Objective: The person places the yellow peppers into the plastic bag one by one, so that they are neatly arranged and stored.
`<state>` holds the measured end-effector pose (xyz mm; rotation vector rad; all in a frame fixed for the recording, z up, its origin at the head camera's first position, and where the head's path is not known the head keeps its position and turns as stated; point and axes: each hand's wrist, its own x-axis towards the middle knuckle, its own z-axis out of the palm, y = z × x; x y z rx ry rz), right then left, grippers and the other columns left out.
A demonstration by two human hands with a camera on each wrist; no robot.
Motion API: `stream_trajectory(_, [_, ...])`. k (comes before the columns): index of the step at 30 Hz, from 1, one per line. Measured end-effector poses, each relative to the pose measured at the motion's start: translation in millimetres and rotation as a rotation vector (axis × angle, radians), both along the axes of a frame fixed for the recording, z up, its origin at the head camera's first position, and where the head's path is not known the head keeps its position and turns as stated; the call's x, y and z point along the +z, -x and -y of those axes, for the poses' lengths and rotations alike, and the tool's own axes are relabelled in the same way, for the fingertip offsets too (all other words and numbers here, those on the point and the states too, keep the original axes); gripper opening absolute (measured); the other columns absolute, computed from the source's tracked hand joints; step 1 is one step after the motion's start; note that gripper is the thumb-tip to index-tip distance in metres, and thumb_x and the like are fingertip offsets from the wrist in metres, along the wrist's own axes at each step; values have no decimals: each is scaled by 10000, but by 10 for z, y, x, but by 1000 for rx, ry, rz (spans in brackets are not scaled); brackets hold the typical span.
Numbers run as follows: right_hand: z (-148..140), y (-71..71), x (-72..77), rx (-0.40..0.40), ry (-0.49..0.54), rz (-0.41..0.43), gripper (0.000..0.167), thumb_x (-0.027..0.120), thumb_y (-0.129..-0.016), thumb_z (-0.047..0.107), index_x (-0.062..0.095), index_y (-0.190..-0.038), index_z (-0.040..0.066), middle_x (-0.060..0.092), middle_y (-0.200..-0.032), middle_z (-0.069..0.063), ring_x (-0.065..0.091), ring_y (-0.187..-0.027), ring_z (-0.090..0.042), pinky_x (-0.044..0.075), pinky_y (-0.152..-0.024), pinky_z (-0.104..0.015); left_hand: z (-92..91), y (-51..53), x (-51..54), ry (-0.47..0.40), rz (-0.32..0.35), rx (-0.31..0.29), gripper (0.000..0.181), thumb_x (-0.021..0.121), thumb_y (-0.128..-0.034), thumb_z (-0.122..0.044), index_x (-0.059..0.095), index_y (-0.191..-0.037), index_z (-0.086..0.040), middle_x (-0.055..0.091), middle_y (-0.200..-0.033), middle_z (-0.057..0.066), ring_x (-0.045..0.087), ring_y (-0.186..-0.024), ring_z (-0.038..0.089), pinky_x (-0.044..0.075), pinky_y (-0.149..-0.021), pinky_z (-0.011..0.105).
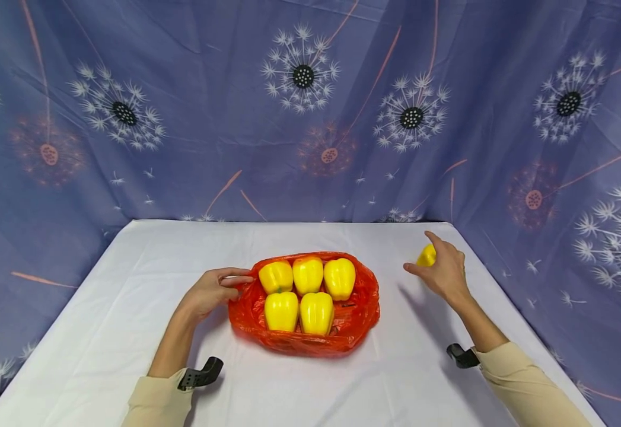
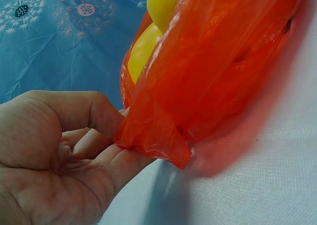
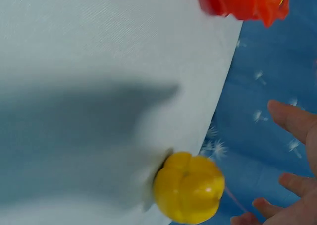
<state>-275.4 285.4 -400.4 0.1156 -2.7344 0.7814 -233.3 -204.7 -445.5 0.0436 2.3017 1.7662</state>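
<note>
A red plastic bag (image 1: 360, 302) lies with its mouth spread, and several yellow bell peppers (image 1: 317, 313) sit inside in two rows. At its left end my left hand (image 1: 211, 293) pinches the rim; in the left wrist view the thin red film (image 2: 153, 131) drapes over the fingers. Over on the right, my right hand (image 1: 445, 267) is spread around a lone yellow bell pepper (image 1: 426, 256), partly hidden behind it in the head view. The right wrist view shows that pepper (image 3: 188, 188) standing on the cloth, with a gap between it and the fingers (image 3: 292, 121).
A white cloth (image 1: 390, 379) covers the table. Blue curtains with dandelion prints (image 1: 214, 118) hang behind and along both sides. Each wrist wears a black strap-on device, one on the left (image 1: 201, 375) and one on the right (image 1: 462, 356).
</note>
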Motion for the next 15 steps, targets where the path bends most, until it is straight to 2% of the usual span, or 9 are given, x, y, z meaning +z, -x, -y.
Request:
stream_trajectory(8, [-164, 87, -122, -49, -19, -34, 918, 847, -772, 282, 398, -1511, -28, 491, -1406, -375, 410, -1281, -525, 226, -970, -597, -16, -3, -2, 10, -8, 8, 566, 556, -808, 76, 609, -1366, 2, 684, -1310, 178, 565, -951, 167, 472, -645, 269])
stream_trajectory(15, [-312, 131, -238, -85, -34, 7, 954, 849, -765, 259, 353, -1513, -63, 480, -1402, -383, 395, -1272, -549, 226, -956, -595, -13, -3, 1, 17, 2, 17, 570, 559, -803, 75, 613, -1365, -5, 689, -1304, 168, 564, -967, 179, 481, -650, 266])
